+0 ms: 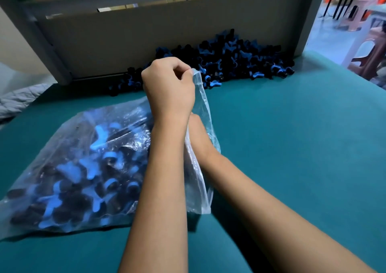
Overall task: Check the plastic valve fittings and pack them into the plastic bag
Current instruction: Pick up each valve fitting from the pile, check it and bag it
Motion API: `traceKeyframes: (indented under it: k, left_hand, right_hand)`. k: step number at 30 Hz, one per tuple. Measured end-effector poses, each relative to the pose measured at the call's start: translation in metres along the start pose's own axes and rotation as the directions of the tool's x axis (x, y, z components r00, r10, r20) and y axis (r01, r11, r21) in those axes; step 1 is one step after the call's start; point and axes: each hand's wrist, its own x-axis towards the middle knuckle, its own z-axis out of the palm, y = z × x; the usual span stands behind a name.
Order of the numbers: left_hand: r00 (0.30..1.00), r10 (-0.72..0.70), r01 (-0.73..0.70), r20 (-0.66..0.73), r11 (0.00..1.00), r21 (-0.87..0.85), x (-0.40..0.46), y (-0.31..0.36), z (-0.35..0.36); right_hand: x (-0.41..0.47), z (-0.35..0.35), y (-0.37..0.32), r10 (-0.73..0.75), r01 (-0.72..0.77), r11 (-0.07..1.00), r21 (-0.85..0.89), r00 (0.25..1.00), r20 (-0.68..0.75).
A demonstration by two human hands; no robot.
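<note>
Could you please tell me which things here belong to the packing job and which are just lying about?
Job: bag, fittings inside it, loose fittings pile, left hand pinching the bag's mouth, right hand inside it.

Lying about: grey cloth, stools.

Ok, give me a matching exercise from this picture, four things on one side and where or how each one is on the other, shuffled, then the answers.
Things:
1. clear plastic bag of blue and black valve fittings
2. loose pile of blue and black plastic valve fittings
3. left hand
4. right hand

States:
A. heaped against the grey back panel
B. reaching into the bag's mouth, fingers hidden
C. lying on the teal table top, partly filled
D. pinching the raised edge of the bag's opening

Pairs: 1-C, 2-A, 3-D, 4-B
</note>
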Motion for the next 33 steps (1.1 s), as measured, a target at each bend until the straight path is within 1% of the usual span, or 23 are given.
traceKeyframes:
  k: [1,2,3,6,7,8,9,10,12,13,14,15,16,17,19,20,22,26,27,28,30,31,33]
  left_hand:
    - [1.000,-0.006,0.006,-0.014,1.000,-0.012,-0.001,-0.001,0.001]
    - [1.000,-0.021,0.020,-0.016,1.000,-0.024,-0.002,-0.003,0.002]
    - [0.999,-0.042,0.042,-0.005,0.999,-0.033,-0.004,-0.004,0.004]
    - [0.989,-0.130,0.132,0.065,0.991,-0.033,-0.009,-0.011,0.014]
    - [0.982,-0.168,0.170,0.085,0.985,-0.023,-0.010,-0.013,0.018]
    - [0.975,-0.200,0.202,0.100,0.979,-0.008,-0.012,-0.015,0.021]
    - [0.968,-0.227,0.228,0.107,0.974,0.003,-0.013,-0.018,0.025]
    - [0.962,-0.251,0.251,0.109,0.968,0.014,-0.015,-0.020,0.029]
    - [0.946,-0.306,0.297,0.109,0.950,0.091,-0.021,-0.028,0.035]
    - [0.934,-0.334,0.310,0.127,0.934,0.178,-0.025,-0.032,0.038]
    - [0.920,-0.354,0.298,0.169,0.910,0.287,-0.029,-0.035,0.041]
    - [0.903,-0.368,0.265,0.222,0.884,0.386,-0.032,-0.037,0.044]
    - [0.890,-0.373,0.229,0.263,0.863,0.450,-0.035,-0.038,0.046]
    - [0.881,-0.377,0.209,0.287,0.853,0.478,-0.036,-0.038,0.048]
    - [0.876,-0.379,0.203,0.298,0.851,0.485,-0.035,-0.038,0.052]
    - [0.878,-0.376,0.204,0.295,0.853,0.481,-0.035,-0.039,0.053]
    - [0.883,-0.368,0.203,0.293,0.860,0.468,-0.035,-0.040,0.053]
    - [0.883,-0.360,0.196,0.301,0.866,0.459,-0.035,-0.042,0.054]
    - [0.883,-0.358,0.192,0.305,0.866,0.462,-0.034,-0.042,0.054]
    - [0.882,-0.358,0.189,0.307,0.865,0.465,-0.034,-0.042,0.054]
    - [0.878,-0.362,0.189,0.313,0.863,0.468,-0.034,-0.042,0.054]
    - [0.877,-0.364,0.191,0.315,0.863,0.467,-0.034,-0.043,0.054]
    - [0.874,-0.368,0.193,0.318,0.862,0.468,-0.034,-0.042,0.053]
  right_hand:
    - [0.002,0.002,0.000,0.044,-0.043,0.999,-0.030,0.999,0.030]
    - [0.004,0.003,0.001,0.046,-0.044,0.998,-0.038,0.998,0.054]
    - [0.005,0.001,0.004,0.013,-0.011,1.000,-0.025,0.997,0.074]
    - [0.004,-0.013,0.014,-0.088,0.076,0.995,0.059,0.971,0.222]
    - [0.003,-0.019,0.015,-0.131,0.118,0.990,0.075,0.969,0.209]
    - [0.003,-0.025,0.015,-0.180,0.174,0.983,0.062,0.976,0.124]
    - [0.006,-0.032,0.017,-0.209,0.209,0.976,0.052,0.978,-0.013]
    - [0.010,-0.040,0.018,-0.206,0.217,0.975,0.043,0.962,-0.178]
    - [0.025,-0.058,0.023,-0.108,0.134,0.991,0.021,0.877,-0.468]
    - [0.034,-0.068,0.028,-0.042,0.053,0.999,0.005,0.835,-0.549]
    - [0.045,-0.077,0.033,-0.002,-0.026,0.999,-0.041,0.821,-0.571]
    - [0.055,-0.084,0.039,0.016,-0.096,0.988,-0.121,0.844,-0.537]
    - [0.065,-0.089,0.048,0.020,-0.144,0.961,-0.237,0.889,-0.457]
    - [0.076,-0.094,0.058,0.013,-0.164,0.902,-0.400,0.936,-0.353]
    - [0.097,-0.099,0.076,0.011,-0.098,0.701,-0.706,0.992,-0.126]
    - [0.107,-0.101,0.082,0.026,-0.046,0.607,-0.793,0.999,-0.038]
    - [0.126,-0.102,0.089,0.023,0.040,0.489,-0.871,0.998,0.059]
    - [0.160,-0.104,0.086,-0.009,0.151,0.250,-0.956,0.988,0.154]
    - [0.166,-0.103,0.085,0.005,0.171,0.211,-0.962,0.984,0.176]
    - [0.170,-0.103,0.085,0.035,0.181,0.196,-0.964,0.981,0.192]
    - [0.175,-0.100,0.088,0.094,0.160,0.225,-0.961,0.978,0.185]
    - [0.177,-0.100,0.089,0.104,0.146,0.252,-0.957,0.979,0.177]
    - [0.177,-0.103,0.089,0.070,0.147,0.286,-0.947,0.982,0.174]
